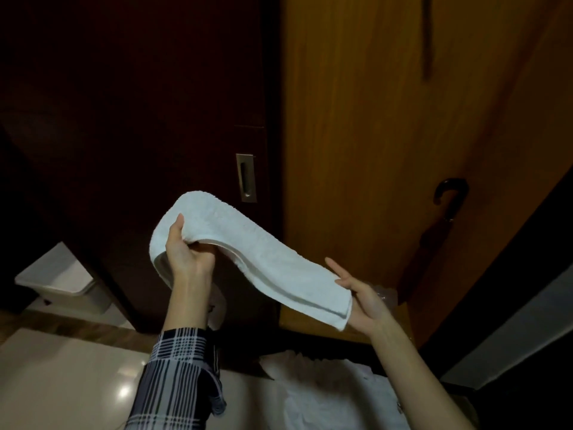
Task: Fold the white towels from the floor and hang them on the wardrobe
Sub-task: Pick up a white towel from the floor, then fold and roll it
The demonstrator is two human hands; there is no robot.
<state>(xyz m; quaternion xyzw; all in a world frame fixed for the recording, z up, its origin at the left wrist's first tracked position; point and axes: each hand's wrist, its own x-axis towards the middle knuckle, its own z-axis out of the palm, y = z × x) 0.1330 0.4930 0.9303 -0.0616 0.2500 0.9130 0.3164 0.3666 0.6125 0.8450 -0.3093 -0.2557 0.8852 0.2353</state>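
Observation:
A white towel [248, 252], folded into a long narrow strip, is held up in front of the wardrobe. My left hand [186, 252] grips its upper left end, thumb on top and fingers curled underneath, so the strip bends over the hand. My right hand [359, 293] lies with straight fingers under the lower right end, palm against the cloth. The wardrobe has a dark sliding door [139, 103] with a recessed metal handle [246, 178] and a lighter wooden panel [372, 135] to its right.
More white cloth [335, 392] lies on the pale glossy floor [62, 383] below my arms. A white bin [65, 280] stands at the left. A dark umbrella [446, 212] with a hooked handle leans against the wooden panel at the right.

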